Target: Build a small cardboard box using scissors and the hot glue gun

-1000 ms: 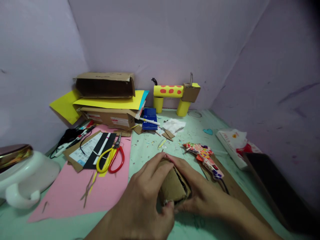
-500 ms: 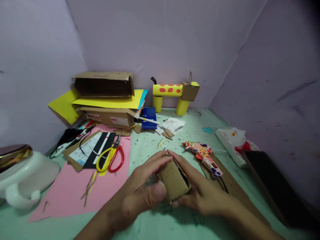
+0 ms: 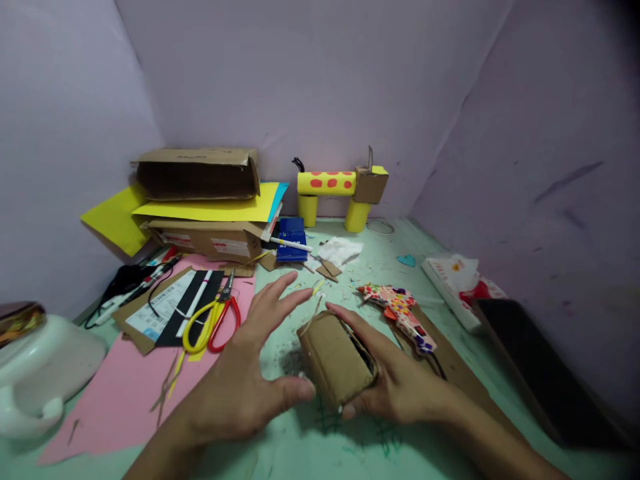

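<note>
A small brown cardboard box [image 3: 334,360] rests on the green table [image 3: 350,453] in front of me. My right hand [image 3: 395,380] is wrapped round its right side, fingers along its top edge and thumb under the near corner. My left hand [image 3: 245,380] hovers just left of the box with fingers spread and nothing in it. A thin strand sticks up from the box's far corner.
Yellow and red scissors [image 3: 213,321] lie on a pink sheet [image 3: 125,407] at left. A patterned glue gun [image 3: 403,313] lies right of the box. Stacked cartons and yellow paper [image 3: 200,200], a yellow spotted tube figure [image 3: 335,190], a white pot [image 3: 35,373] and a dark tablet [image 3: 530,370] ring the table.
My left hand has let go of the cardboard box and drawn away to the left, fingers opening. My right hand keeps its hold on the box.
</note>
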Demonstrator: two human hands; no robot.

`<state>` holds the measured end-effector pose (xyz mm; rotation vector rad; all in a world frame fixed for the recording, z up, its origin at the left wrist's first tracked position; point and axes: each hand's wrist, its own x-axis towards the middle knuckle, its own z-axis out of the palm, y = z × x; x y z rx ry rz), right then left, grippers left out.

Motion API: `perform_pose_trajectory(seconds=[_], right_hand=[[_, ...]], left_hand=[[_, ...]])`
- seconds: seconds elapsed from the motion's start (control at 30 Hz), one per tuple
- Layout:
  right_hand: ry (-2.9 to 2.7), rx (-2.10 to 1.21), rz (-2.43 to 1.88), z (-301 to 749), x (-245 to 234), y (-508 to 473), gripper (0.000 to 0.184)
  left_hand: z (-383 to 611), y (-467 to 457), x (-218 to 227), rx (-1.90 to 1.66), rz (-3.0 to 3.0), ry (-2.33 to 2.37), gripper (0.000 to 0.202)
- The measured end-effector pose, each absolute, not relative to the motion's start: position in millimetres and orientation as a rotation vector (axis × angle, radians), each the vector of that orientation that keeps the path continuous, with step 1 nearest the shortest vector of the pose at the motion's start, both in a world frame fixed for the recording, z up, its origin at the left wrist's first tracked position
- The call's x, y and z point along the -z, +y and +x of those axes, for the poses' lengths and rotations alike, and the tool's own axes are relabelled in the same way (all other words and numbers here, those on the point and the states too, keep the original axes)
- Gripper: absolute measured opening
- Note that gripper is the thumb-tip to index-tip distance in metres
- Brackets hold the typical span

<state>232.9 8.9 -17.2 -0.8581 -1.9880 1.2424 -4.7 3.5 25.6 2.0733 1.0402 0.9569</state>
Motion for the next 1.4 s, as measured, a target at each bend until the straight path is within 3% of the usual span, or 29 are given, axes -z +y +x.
perform_pose_trajectory(seconds=[0.13, 0.3, 0.43, 0.8, 1.1, 1.27, 1.4], right_hand=[[-1.928, -1.294, -0.859, 232.7, 20.7, 9.8, 0.108], [-1.951, -1.272, -0.844, 233.2, 18.1, 6.9, 0.109], [-2.076, -1.125, -0.875, 235.9, 13.9, 4.4, 0.108], [-2.131, -1.043, -0.888, 231.3, 10.3, 3.4, 0.109], [-2.216, -0.869, -0.808, 224.9, 7.7, -3.9, 0.104], [-2.108, -0.735, -0.950, 226.2, 4.9, 1.9, 0.098], [-2.118, -0.585, -1.009, 225.4, 5.0, 6.2, 0.101]], left_hand=[[-4.2, 6.6, -21.7, -0.751, 2.073, 0.917, 0.080], [10.2, 6.5, -3.5, -0.835, 2.092, 0.739, 0.063], [12.9, 8.2, 3.4, -0.916, 2.077, 0.699, 0.063], [27.9, -1.0, -15.9, -0.876, 1.758, 0.858, 0.064], [47.4, -14.5, -11.0, -1.066, 1.506, 0.987, 0.042], [42.6, -12.0, -18.7, -1.348, 1.236, 1.146, 0.049], [34.1, -3.8, -21.8, -1.162, 1.044, 1.241, 0.065]])
